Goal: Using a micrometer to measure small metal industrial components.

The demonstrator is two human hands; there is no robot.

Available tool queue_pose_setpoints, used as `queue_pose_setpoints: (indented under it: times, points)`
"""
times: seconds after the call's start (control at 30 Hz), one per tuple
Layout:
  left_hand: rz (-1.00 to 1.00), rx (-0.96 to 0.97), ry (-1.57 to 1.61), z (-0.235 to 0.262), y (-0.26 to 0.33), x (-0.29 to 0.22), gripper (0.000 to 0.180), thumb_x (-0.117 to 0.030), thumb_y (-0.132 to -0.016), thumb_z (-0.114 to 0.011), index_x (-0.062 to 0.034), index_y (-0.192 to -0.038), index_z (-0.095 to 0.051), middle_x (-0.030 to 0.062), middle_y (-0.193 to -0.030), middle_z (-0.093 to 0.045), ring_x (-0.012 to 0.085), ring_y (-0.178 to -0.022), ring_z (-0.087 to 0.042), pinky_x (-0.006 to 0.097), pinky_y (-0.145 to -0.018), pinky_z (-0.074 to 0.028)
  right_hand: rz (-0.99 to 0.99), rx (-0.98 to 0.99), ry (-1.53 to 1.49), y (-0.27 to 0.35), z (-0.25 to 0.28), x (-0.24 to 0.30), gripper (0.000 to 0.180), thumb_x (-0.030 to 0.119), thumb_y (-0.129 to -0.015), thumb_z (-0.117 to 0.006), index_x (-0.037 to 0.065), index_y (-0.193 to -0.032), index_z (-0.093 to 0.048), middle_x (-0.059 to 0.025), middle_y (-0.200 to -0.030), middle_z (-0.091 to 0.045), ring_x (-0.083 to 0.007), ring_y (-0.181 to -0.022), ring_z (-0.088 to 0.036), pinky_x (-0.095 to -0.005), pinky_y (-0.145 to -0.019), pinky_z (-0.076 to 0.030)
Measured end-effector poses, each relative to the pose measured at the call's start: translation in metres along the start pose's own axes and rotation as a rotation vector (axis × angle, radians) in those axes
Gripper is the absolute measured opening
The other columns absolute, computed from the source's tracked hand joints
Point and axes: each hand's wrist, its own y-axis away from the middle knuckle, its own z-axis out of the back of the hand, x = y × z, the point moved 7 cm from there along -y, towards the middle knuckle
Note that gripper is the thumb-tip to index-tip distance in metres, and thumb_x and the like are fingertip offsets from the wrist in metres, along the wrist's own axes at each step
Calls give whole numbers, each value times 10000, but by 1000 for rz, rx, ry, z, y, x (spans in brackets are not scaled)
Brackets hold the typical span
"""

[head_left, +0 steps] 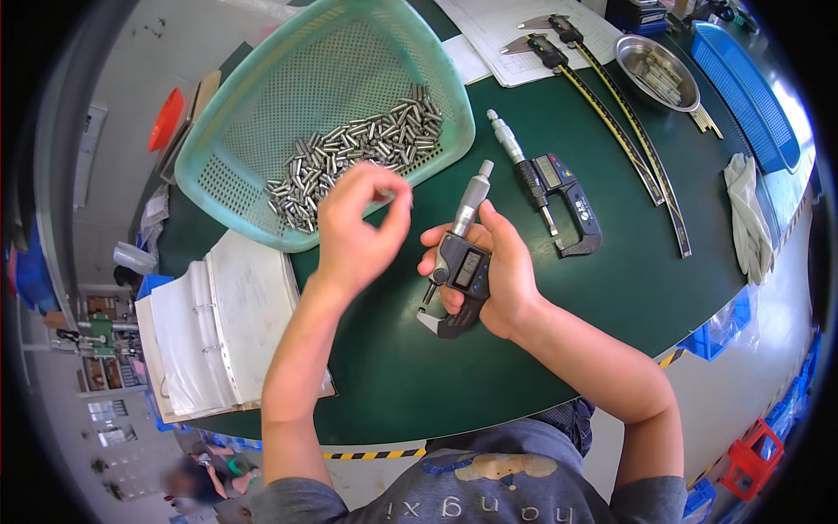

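Observation:
My right hand (pixel 497 266) is wrapped round a digital micrometer (pixel 463 266) with a black frame and a silver thimble. The thimble points up and away. Between its measuring faces I see no part. My left hand (pixel 360 231) is raised at the near rim of a green plastic basket (pixel 236 113), thumb and fingertips pinched together. Whatever they hold, if anything, is too small to make out. Many short metal pins (pixel 358 144) lie heaped in the basket. A second digital micrometer (pixel 550 188) rests on the table just beyond my right hand.
Two digital calipers (pixel 602 105) lie at the back right beside a metal bowl (pixel 659 74) of small parts. Farther right are a blue basket (pixel 746 96) and a white glove (pixel 748 218). An open ring binder (pixel 223 323) lies left on the green table (pixel 384 375).

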Motion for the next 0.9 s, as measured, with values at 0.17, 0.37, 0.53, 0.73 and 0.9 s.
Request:
queue_pose_setpoints:
  times: [0.17, 0.37, 0.53, 0.73, 0.9]
  points:
    - [-94, -146, -377, 4, -45, 35, 101, -1, -680, -584, -18, -775, -556, 90, -790, -549, 223, -746, -555, 298, -657, -450, 11, 22, 32, -1, -2, -1, 560, 496, -840, -209, 23, -878, -508, -94, -672, -557, -141, -383, -412, -256, -391, -343]
    - [-234, 77, -432, -30, -39, 28, 136, -83, -638, -627, -57, -762, -580, 73, -858, -515, 255, -831, -503, 345, -719, -399, 7, 37, 60, -3, 0, -2, 563, 507, -822, -230, 17, -898, -496, -100, -688, -547, -152, -384, -409, -264, -415, -340]
    - [-295, 56, -509, -33, -41, 26, 137, -102, -628, -639, -66, -749, -587, 63, -860, -508, 247, -835, -493, 349, -735, -374, -1, 51, 62, -4, -1, -2, 562, 508, -820, -233, 16, -894, -494, -101, -686, -548, -151, -381, -412, -266, -413, -342]
    - [-314, 41, -536, -37, -47, 23, 145, -93, -616, -645, -72, -747, -586, 54, -844, -508, 240, -832, -488, 351, -730, -363, 10, 59, 65, -3, -3, -2, 557, 505, -821, -238, 15, -896, -492, -102, -690, -548, -151, -382, -411, -269, -416, -345]
    - [-277, 53, -532, -42, -49, 26, 134, -85, -618, -642, -65, -734, -577, 51, -825, -506, 240, -813, -485, 352, -719, -365, 2, 58, 57, -5, -2, -3, 551, 500, -822, -235, 17, -895, -490, -104, -693, -547, -153, -385, -410, -270, -418, -348]
